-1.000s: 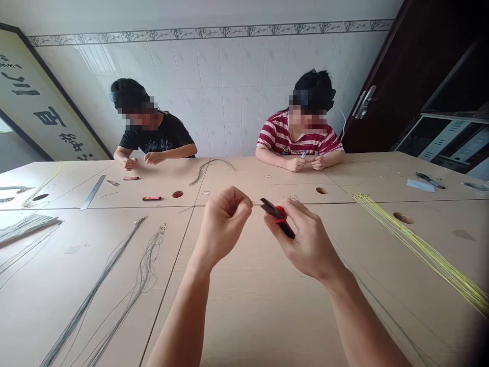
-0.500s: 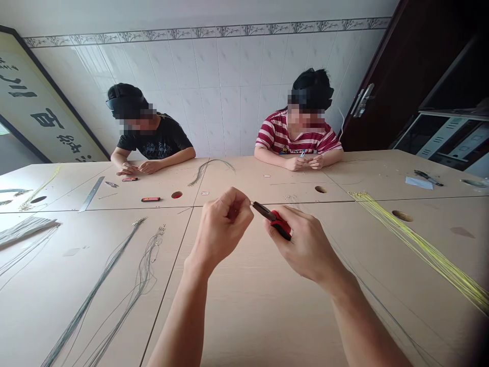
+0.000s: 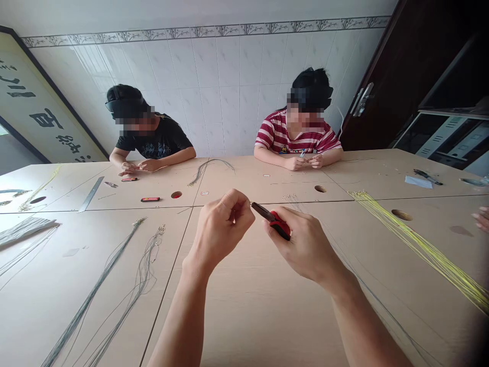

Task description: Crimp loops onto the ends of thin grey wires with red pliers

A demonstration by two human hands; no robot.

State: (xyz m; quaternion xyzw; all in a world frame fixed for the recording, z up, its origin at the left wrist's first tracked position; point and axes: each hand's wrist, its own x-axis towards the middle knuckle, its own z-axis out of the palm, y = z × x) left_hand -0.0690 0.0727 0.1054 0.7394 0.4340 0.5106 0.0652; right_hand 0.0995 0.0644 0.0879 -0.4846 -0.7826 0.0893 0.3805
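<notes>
My right hand (image 3: 301,239) is wrapped round a pair of pliers (image 3: 263,211) with red and black handles. Their dark jaws point left, up to the fingertips of my left hand (image 3: 225,224). Those fingers are closed in a pinch, and a tiny metallic bit shows at the jaw tips; what else they hold is too small to make out. Left of my hands lie a bundle of grey cords (image 3: 109,275) and a looser grey bundle (image 3: 143,278), both with small metal ends. Yellow cords (image 3: 416,244) stretch along the table at right.
Across the table (image 3: 267,316) sit a person in black (image 3: 153,142) and a person in a striped shirt (image 3: 300,135). A steel ruler (image 3: 91,193), a red-and-black cutter (image 3: 150,199) and several cable holes lie beyond my hands. Another person's fingers (image 3: 482,219) show at the right edge.
My left fingers have shifted slightly right, closer around the plier tips. Another person's fingers have come into view at the right edge.
</notes>
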